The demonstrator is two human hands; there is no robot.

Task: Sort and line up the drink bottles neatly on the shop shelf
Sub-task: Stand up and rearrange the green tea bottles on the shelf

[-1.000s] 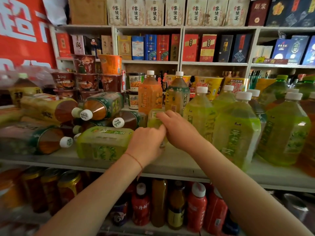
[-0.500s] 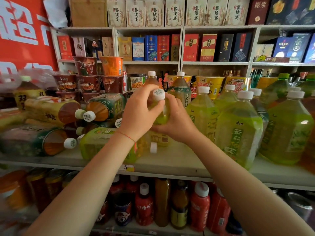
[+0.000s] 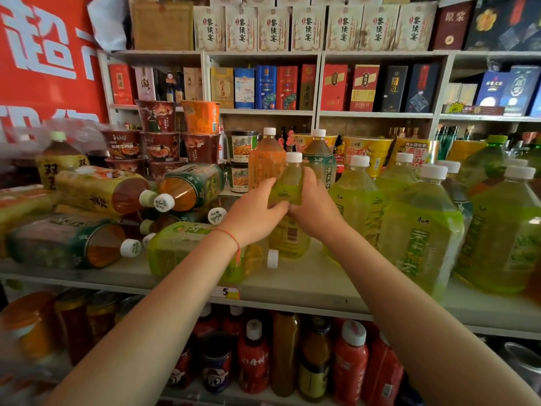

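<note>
A small green tea bottle with a white cap stands upright on the grey shelf, held from both sides. My left hand grips its left side and my right hand its right side. Behind it stand an orange bottle and a dark green tea bottle. Under my left wrist lies a green bottle on its side. To the left, several brown tea bottles lie stacked on their sides. Large green tea bottles stand at the right.
Instant noodle cups are stacked behind the lying bottles. Boxed goods fill the upper shelves. Red and brown bottles stand on the shelf below. A yellow price tag marked 5 is on the shelf edge.
Both hands lifted the small green bottle from lying on the shelf, turned it upright and set it down standing in front of the orange and dark green bottles.
</note>
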